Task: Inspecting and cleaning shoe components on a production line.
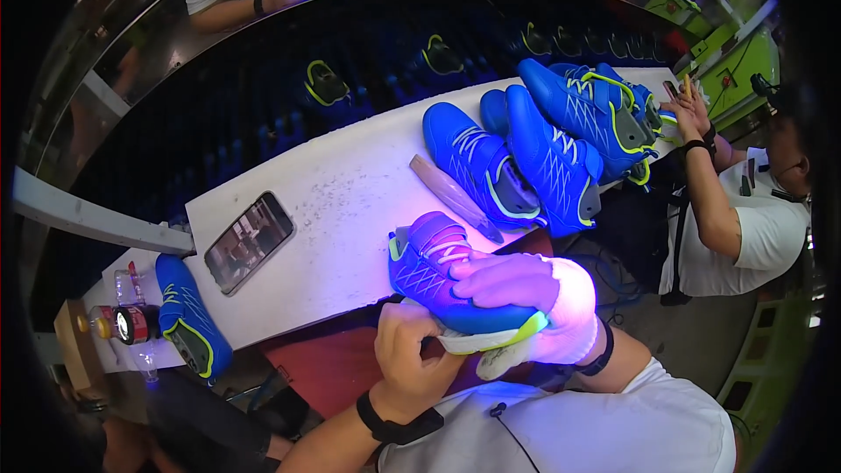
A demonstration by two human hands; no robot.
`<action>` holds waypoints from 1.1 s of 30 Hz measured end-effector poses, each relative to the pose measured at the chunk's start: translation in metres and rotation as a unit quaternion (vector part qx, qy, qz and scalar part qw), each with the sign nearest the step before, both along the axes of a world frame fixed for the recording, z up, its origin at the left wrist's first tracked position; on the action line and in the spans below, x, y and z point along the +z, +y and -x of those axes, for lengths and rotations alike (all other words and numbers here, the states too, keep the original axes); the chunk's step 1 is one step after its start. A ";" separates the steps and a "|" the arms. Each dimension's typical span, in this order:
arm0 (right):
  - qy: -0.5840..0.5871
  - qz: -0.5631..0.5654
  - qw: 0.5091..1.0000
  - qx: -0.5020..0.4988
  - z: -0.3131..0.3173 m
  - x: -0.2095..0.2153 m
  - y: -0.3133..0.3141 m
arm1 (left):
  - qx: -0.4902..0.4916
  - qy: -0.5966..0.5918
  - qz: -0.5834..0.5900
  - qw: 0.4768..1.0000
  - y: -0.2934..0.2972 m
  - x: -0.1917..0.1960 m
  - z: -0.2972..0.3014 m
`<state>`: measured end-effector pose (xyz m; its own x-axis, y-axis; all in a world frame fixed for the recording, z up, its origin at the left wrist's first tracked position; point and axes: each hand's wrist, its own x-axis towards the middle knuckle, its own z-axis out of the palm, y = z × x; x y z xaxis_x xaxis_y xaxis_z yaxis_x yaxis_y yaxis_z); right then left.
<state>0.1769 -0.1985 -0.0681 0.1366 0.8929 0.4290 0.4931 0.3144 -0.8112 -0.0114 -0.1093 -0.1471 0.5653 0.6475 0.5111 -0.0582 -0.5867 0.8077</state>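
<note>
A blue sneaker [420, 285] with white laces and a strap is held on its side above the table's near edge. Its white sole edge, with a lime-yellow end, faces me. My right hand [534, 298], in a whitish knit glove, wraps over the shoe's upper with its fingers across the front part. My left hand [407, 350] is bare; its curled fingers and thumb pinch at the sole edge, and what lies between the fingertips is hidden. Violet light falls on the glove and the shoe. Both wrists carry dark bands.
On the white table [350, 210] lie a phone [250, 243], a long flat strip [451, 197] and several blue sneakers [556, 153]. Another sneaker [188, 320] stands at left beside bottles [131, 324]. Beyond runs a dark conveyor [385, 44] carrying shoe-shaped pieces. A co-worker [727, 210] sits at right.
</note>
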 end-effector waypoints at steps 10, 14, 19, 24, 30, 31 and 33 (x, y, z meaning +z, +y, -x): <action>0.079 -0.022 0.997 0.000 -0.026 -0.013 -0.015 | -0.068 -0.007 0.023 0.997 0.022 0.005 -0.020; -0.119 0.082 0.983 -0.111 -0.035 0.013 -0.023 | -0.039 0.115 -0.063 0.991 0.048 -0.010 0.000; 0.248 0.184 0.915 -0.260 -0.028 -0.020 -0.009 | -0.144 0.243 0.144 0.948 0.105 0.022 0.046; 0.178 0.145 0.964 -0.132 0.002 -0.086 0.046 | -0.079 0.213 -0.108 0.968 0.143 0.127 0.053; 0.025 -0.085 0.996 0.019 0.012 0.032 0.102 | -0.079 0.240 -0.094 0.963 0.136 0.131 0.013; -0.059 -0.157 0.986 0.021 0.006 0.014 0.125 | -0.082 0.278 -0.080 0.954 0.139 0.138 0.008; -0.125 -0.222 0.966 0.041 -0.001 0.003 0.140 | -0.084 0.324 -0.040 0.942 0.143 0.148 0.008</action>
<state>0.1781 -0.0586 -0.0655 -0.0845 0.6175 0.7820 0.6147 0.6500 -0.4468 -0.0198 0.0340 0.0006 0.8657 0.4961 0.0673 0.3346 -0.6733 0.6593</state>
